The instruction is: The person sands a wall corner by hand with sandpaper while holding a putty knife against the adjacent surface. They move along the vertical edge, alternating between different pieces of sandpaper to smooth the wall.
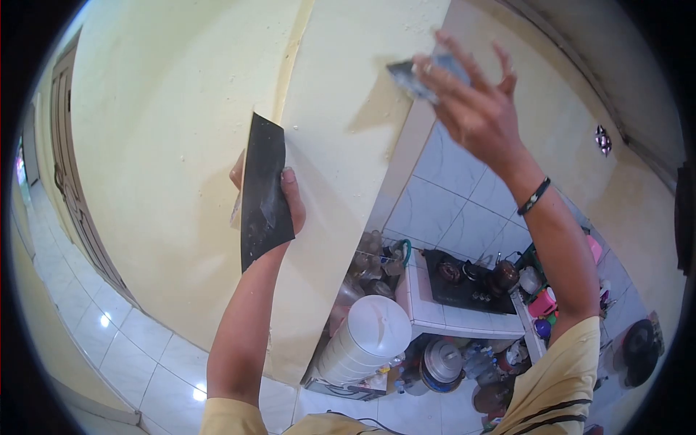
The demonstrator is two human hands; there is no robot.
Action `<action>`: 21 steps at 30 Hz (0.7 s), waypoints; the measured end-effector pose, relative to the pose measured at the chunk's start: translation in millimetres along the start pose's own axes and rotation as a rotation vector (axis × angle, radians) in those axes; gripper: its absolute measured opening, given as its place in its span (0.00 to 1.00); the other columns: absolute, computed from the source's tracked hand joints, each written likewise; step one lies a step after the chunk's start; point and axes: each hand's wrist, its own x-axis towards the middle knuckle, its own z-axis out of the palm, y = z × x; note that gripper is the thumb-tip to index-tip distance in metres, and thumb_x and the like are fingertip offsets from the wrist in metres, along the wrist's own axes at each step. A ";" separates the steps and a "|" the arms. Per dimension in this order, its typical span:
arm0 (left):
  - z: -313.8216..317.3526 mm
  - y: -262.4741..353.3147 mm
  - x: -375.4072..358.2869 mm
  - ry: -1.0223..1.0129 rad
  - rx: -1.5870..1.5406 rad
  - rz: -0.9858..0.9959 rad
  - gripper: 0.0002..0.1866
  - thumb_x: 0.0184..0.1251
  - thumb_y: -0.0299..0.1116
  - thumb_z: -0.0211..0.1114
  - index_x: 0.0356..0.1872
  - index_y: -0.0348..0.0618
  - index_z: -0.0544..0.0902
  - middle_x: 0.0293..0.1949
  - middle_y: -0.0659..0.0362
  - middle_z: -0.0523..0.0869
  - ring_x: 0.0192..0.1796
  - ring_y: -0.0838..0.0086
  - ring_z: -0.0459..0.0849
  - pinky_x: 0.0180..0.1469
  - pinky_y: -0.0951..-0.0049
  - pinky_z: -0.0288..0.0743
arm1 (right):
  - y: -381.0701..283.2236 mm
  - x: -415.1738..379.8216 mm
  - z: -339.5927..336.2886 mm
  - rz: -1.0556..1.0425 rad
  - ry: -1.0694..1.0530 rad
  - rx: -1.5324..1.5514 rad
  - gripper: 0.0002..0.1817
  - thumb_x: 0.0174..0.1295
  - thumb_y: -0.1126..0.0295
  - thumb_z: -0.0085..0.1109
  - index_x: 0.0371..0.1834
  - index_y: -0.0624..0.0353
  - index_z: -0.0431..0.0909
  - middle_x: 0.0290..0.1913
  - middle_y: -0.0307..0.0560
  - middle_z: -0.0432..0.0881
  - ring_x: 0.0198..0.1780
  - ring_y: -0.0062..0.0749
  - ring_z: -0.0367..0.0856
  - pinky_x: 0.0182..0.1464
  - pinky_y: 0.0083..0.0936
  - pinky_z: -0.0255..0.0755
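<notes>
My left hand grips a black sandpaper-like sheet in front of the wall corner. The thumb lies on its right edge and the other fingers are behind it. Whitish smears mark its lower half, and a pale edge shows on its left. My right hand, raised at the upper right, pinches a blurred blue-grey piece with a dark corner close to the wall edge. Two of its fingers stick out. I cannot tell what this piece is. The cream wall carries small specks and a rough vertical strip along the corner.
Right of the wall, a tiled kitchen counter holds a black stove and a kettle. Below stand a large white bucket and several pots. A brown door is at far left, above a white tiled floor.
</notes>
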 end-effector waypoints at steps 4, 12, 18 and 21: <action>0.7 3.0 1.5 -0.016 0.004 0.001 0.20 0.76 0.35 0.58 0.64 0.37 0.74 0.62 0.44 0.74 0.61 0.51 0.68 0.65 0.52 0.64 | -36.0 -8.4 -10.2 -0.021 -0.100 -0.020 0.15 0.57 0.64 0.72 0.48 0.49 0.91 0.69 0.31 0.83 0.80 0.37 0.67 0.84 0.56 0.45; 5.1 2.7 -3.5 0.001 -0.009 -0.015 0.20 0.77 0.33 0.57 0.65 0.38 0.74 0.65 0.44 0.70 0.62 0.51 0.67 0.64 0.54 0.64 | -42.2 -10.8 -5.5 0.134 -0.069 -0.035 0.31 0.51 0.64 0.76 0.64 0.47 0.86 0.68 0.54 0.78 0.61 0.43 0.77 0.65 0.47 0.65; 7.6 -1.8 -4.3 0.027 0.004 0.027 0.19 0.77 0.32 0.57 0.64 0.38 0.74 0.65 0.44 0.71 0.61 0.52 0.68 0.63 0.54 0.65 | -42.1 0.9 -17.0 0.174 -0.124 -0.043 0.34 0.50 0.64 0.77 0.66 0.45 0.84 0.54 0.48 0.78 0.54 0.40 0.76 0.58 0.44 0.66; 4.5 4.0 -1.4 0.014 -0.013 0.007 0.19 0.77 0.32 0.57 0.64 0.38 0.75 0.64 0.44 0.71 0.61 0.52 0.68 0.63 0.55 0.65 | -34.9 0.7 -15.5 0.170 -0.124 -0.035 0.34 0.51 0.64 0.77 0.67 0.46 0.83 0.50 0.47 0.76 0.52 0.40 0.76 0.55 0.40 0.68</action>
